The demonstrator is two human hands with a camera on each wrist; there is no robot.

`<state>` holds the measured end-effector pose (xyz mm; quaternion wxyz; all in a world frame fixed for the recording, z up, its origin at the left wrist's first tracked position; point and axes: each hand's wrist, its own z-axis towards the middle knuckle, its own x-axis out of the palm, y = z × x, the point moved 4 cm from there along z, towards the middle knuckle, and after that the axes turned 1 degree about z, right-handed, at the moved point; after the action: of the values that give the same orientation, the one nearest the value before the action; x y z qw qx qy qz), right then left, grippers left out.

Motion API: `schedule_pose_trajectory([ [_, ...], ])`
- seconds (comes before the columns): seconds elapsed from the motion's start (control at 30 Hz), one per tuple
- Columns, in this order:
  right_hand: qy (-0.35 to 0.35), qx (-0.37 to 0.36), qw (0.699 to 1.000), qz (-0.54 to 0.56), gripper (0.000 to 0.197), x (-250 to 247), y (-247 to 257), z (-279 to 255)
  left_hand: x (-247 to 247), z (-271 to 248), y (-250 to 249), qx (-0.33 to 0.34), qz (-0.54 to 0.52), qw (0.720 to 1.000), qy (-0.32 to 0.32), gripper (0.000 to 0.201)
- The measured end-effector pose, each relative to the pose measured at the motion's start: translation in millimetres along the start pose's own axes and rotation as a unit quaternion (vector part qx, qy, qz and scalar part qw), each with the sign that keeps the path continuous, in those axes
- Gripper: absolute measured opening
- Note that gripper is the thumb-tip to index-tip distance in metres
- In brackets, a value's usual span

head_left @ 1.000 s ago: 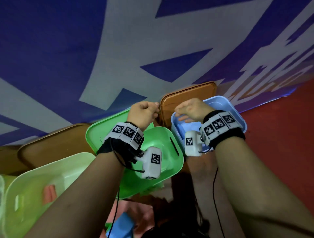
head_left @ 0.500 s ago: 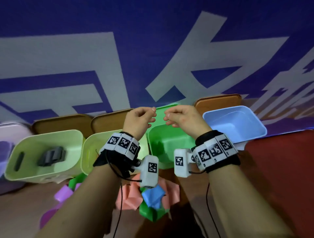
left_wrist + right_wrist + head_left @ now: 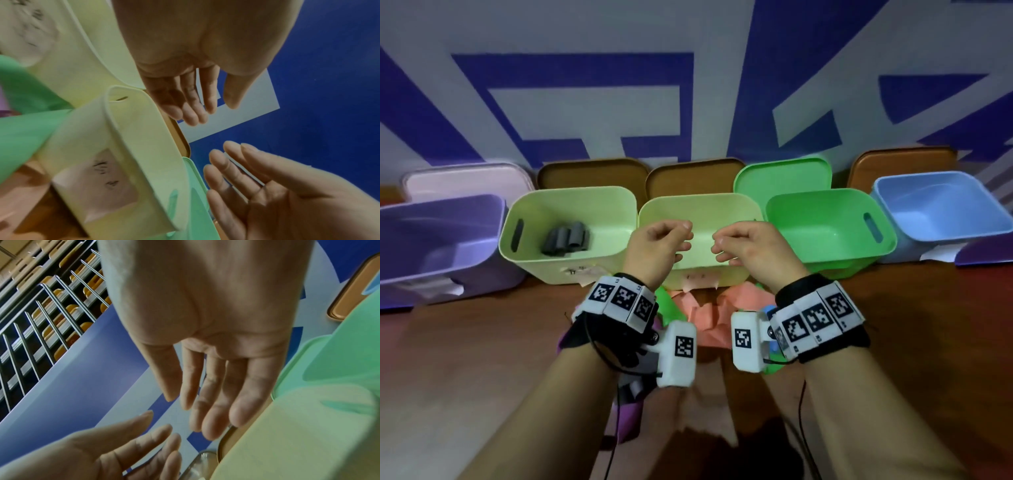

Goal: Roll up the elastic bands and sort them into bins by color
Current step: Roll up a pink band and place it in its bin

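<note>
A row of open bins stands against the wall beyond both hands, mouths tilted toward the person, presumably so a roll can be dropped in without reaching over a rim. Farthest out past the left hand (image 3: 657,251) is the purple bin (image 3: 482,219); next to it, still on that hand's outer side, the pale yellow-green bin (image 3: 619,205) already holds dark grey rolled bands (image 3: 566,241), so that colour has its home. Directly behind the gap between the two hands is a second pale yellow-green bin (image 3: 702,205), with nothing visible inside it. Beyond the right hand (image 3: 751,251) sits the bright green bin (image 3: 825,212), and past that the light blue bin (image 3: 941,192). The bin lids (image 3: 592,174) lean upright behind the bins, out of the way of the openings.

The unsorted elastic bands (image 3: 697,310) lie in a loose pile on the wooden table (image 3: 465,359), below and just nearer the body than the wrists: salmon pink most visible, with green, blue and purple scraps at the edges, partly hidden by the wrist cameras.

Both hands hover in the air above that pile, near each other but apart, palms facing. The wrist views show the left hand's fingers (image 3: 191,104) and the right hand's fingers (image 3: 216,394) relaxed and extended, holding nothing. I judge this a pause between bands, the hands free to drop to the pile for the next one.
</note>
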<state>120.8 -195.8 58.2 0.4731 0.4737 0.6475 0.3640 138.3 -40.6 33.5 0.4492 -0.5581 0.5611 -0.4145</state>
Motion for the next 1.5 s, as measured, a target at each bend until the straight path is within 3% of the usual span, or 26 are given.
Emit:
schedule_pose_trajectory([
  [0.23, -0.011, 0.015, 1.000, -0.011, 0.017, 44, -74, 1, -14, -8, 78, -0.010, -0.012, 1.000, 0.025, 0.016],
  [0.4, -0.040, 0.014, 0.999, -0.018, 0.017, 50, -124, 3, -4, -6, 125, -0.007, -0.034, 0.999, 0.034, 0.013],
  [0.53, -0.060, 0.007, 0.998, -0.014, 0.021, 51, -152, -1, 0, -5, 156, 0.011, 0.006, 1.000, 0.026, 0.020],
  [0.67, -0.092, -0.030, 0.994, -0.040, 0.023, 48, -169, -15, 1, -23, 172, 0.022, 0.003, 0.999, 0.026, 0.021],
  [0.8, -0.090, -0.012, 0.993, -0.076, 0.014, 52, -183, -22, 1, -49, 173, 0.029, -0.006, 0.999, 0.011, 0.018],
  [0.9, -0.059, 0.012, 0.997, -0.057, 0.030, 59, -184, -34, -1, -68, 172, 0.022, -0.001, 1.000, -0.004, 0.014],
  [0.97, -0.053, 0.070, 0.996, -0.030, 0.040, 59, -185, -44, -2, -82, 173, 0.019, 0.004, 1.000, -0.016, 0.016],
  [1.0, -0.073, 0.080, 0.990, -0.086, 0.041, 61, -183, -54, -4, -88, 174, 0.022, 0.004, 1.000, -0.020, 0.015],
  [1.03, -0.057, 0.022, 0.967, -0.246, 0.040, 63, -180, -60, -6, -95, 174, 0.022, 0.005, 0.999, -0.024, 0.013],
  [1.07, -0.057, -0.011, 0.944, -0.326, 0.036, 65, -173, -68, -9, -100, 175, 0.021, 0.007, 0.999, -0.031, 0.014],
  [1.1, -0.050, -0.024, 0.943, -0.327, 0.032, 66, -171, -70, -12, -106, 175, 0.021, 0.004, 0.999, -0.039, 0.015],
  [1.2, -0.091, -0.046, 0.989, -0.106, 0.025, 56, -163, -79, -19, -119, 168, 0.025, 0.001, 0.998, -0.053, 0.013],
  [1.27, -0.112, -0.090, 0.989, -0.038, 0.021, 53, -153, -91, -21, -127, 159, 0.042, -0.001, 0.997, -0.064, 0.010],
  [1.37, -0.109, -0.159, 0.981, -0.031, 0.012, 51, -126, -120, -21, -143, 145, 0.068, 0.034, 0.995, -0.062, 0.033],
  [1.5, -0.090, -0.231, 0.968, 0.038, 0.014, 48, -98, -158, -13, -171, 125, 0.107, 0.027, 0.994, -0.014, 0.052],
])
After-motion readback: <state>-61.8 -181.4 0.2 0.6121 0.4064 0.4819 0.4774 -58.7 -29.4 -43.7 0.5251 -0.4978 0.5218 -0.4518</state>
